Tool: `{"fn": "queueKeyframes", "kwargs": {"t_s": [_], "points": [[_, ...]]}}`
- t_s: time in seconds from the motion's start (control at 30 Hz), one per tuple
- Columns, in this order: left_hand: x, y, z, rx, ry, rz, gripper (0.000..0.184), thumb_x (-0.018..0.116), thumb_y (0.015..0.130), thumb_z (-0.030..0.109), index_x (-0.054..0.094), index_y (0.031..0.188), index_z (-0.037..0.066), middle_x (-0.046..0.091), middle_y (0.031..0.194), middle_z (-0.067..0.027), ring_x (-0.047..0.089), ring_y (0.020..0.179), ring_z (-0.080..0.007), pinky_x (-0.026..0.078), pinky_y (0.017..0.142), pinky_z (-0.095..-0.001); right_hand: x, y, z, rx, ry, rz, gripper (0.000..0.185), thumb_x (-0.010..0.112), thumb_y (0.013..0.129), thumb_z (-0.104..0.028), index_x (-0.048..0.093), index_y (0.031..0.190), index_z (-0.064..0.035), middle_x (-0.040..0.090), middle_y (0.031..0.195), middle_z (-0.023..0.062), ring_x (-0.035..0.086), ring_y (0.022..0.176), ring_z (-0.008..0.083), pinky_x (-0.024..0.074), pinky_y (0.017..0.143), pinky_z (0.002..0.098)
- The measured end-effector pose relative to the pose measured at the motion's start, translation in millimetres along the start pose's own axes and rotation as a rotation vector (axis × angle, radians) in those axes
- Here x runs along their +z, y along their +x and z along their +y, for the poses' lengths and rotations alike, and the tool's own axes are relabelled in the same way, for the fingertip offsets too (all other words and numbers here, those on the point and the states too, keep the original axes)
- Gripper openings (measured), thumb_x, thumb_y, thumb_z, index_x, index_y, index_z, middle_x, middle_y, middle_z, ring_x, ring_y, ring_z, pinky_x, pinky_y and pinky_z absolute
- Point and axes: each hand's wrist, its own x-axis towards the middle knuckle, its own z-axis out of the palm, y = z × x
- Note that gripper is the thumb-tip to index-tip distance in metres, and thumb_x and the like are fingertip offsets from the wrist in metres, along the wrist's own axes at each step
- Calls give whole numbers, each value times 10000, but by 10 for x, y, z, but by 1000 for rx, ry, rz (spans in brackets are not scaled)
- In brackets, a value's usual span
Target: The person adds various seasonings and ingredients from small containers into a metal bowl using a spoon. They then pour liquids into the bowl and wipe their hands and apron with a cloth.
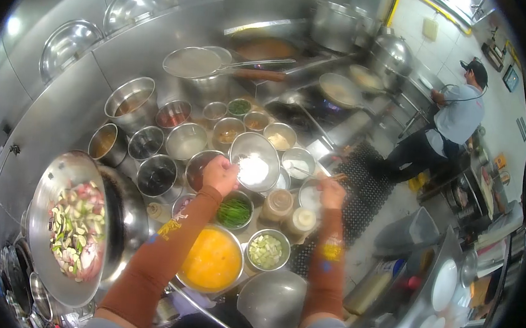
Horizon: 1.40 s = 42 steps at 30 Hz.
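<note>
The round metal bowl [255, 158], with no long axis, lies between the hands, far nearer the left hand [220, 174], whose fingers are clamped on its near-left rim. The right hand [333, 194] is apart from it, fingers curled beside a blurred brown stick; its grip I cannot tell. Below sit chives [234, 211] and squeeze bottles [278, 205].

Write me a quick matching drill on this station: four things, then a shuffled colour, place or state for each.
1. Left hand
2. Liquid in the wide bowl nearest the left forearm
3. Mixed chopped food
4. Co-worker

A. Wearing a dark cap
B. At the rim of a shiny metal bowl
C. Yellow-orange
D. Far left of the view

Pairs: 1-B, 2-C, 3-D, 4-A
</note>
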Motion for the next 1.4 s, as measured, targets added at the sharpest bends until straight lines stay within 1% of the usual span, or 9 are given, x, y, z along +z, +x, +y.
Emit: {"fn": "queueKeyframes", "kwargs": {"t_s": [0.17, 0.4, 0.63, 0.87, 1.0, 1.03, 1.13, 1.17, 1.4], "points": [[18, -14, 53, -18, -12, 16, 143, 620, 801, 108, 542, 815, -11, 621, 703, -104, 634, 514, -172, 529, 455, -298, -182, -145, -316, -27, 185, -57, 264, 663, 869, -222, 652, 757, 17, 597, 606, 23, 444, 440, 75, 319, 414, 224], [21, 8, 53, 1, -23, 18, 137, 616, 801, 106, 541, 807, -8, 619, 688, -99, 621, 504, -167, 528, 457, -298, -27, -4, -99, -337, -432, 26, 353, 631, 871, -265, 672, 675, 25, 617, 562, 85, 562, 507, 143, 447, 542, 301], [-25, 1, 32, 9, -27, 33, 152, 623, 809, 123, 544, 833, -5, 619, 667, -96, 627, 512, -162, 521, 456, -292, 156, 58, 203, 39, 27, 29, 281, 660, 865, -230, 677, 758, 30, 619, 601, 49, 507, 466, 118, 391, 460, 259], [-43, 18, 7, -7, -46, 32, 153, 624, 816, 122, 547, 860, -2, 628, 697, -107, 627, 514, -161, 520, 457, -290, -109, -263, -495, 26, 154, 19, 258, 672, 865, -239, 645, 764, -4, 571, 589, 17, 393, 412, 54, 278, 382, 203], [-23, 14, 6, -1, -46, 17, 155, 628, 818, 119, 548, 868, -4, 632, 719, -111, 629, 523, -161, 524, 460, -293, -105, -165, -469, -320, -291, 55, 316, 638, 883, -247, 678, 816, 59, 629, 618, 71, 533, 477, 124, 424, 472, 274], [-20, 37, -24, 6, -27, 16, 156, 629, 819, 118, 549, 871, -6, 632, 723, -112, 630, 525, -161, 526, 461, -294, -65, -134, -412, -420, -426, 93, 332, 626, 885, -259, 684, 836, 65, 655, 642, 124, 605, 539, 183, 480, 568, 320], [-31, 11, -26, 8, -35, 19, 163, 631, 820, 119, 552, 878, -12, 633, 728, -112, 633, 529, -163, 529, 463, -296, 78, 69, 4, -500, -630, 115, 324, 624, 883, -262, 687, 837, 53, 656, 650, 144, 623, 559, 218, 486, 596, 329], [-33, -2, -11, 7, -47, 17, 166, 632, 820, 119, 553, 880, -14, 633, 728, -111, 635, 531, -163, 530, 464, -297, 92, 31, -22, -445, -585, 5, 311, 622, 884, -263, 683, 840, 39, 654, 663, 159, 633, 585, 249, 486, 608, 349], [-52, -18, -33, 21, -13, 41, 157, 635, 820, 123, 561, 847, -13, 641, 709, -110, 642, 530, -162, 531, 468, -295, 117, -147, -19, -4, -67, -16, 265, 665, 866, -230, 675, 783, 22, 626, 630, 59, 512, 485, 115, 386, 471, 254]]}}
